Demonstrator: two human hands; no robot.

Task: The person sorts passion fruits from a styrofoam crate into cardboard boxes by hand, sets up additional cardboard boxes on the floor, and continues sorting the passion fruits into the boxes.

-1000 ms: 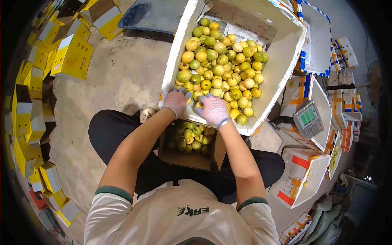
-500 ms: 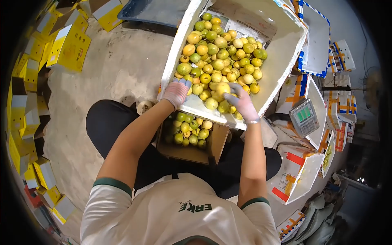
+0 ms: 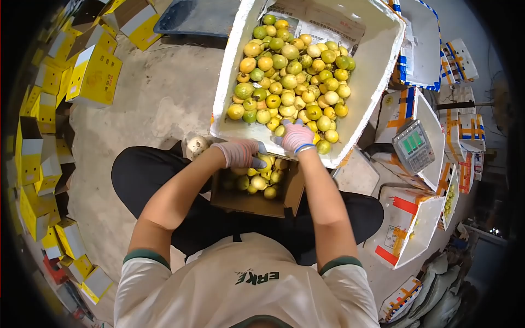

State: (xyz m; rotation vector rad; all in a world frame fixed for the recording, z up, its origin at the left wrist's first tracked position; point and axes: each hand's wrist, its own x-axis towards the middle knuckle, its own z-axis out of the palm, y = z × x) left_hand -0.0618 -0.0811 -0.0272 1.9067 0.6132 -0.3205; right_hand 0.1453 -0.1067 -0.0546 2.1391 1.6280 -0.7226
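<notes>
Green and yellow round fruits [image 3: 295, 82] lie in a white foam box [image 3: 365, 87] lined partly with newspaper. Below its near edge, between the legs, an open cardboard box [image 3: 246, 205] holds more of the same fruit [image 3: 270, 192]. My left hand [image 3: 239, 153], in a pale striped glove, is over the cardboard box's far left corner, its fingers curled around a yellow fruit. Inside the foam box, at its near edge, my gloved right hand [image 3: 295, 136] has its fingers closed at a greenish fruit, which the hand partly hides.
Yellow and white cartons [image 3: 95, 74] line the left side. A dark tray [image 3: 194, 19] lies at the top. A scale display [image 3: 414, 146] stands at the right among foam boxes [image 3: 407, 227]. A pale round object [image 3: 197, 145] is beside the left knee.
My left hand has moved from the foam box's near left corner down to the cardboard box. My right hand went right, lifting a yellow fruit, and is now back left at the near edge.
</notes>
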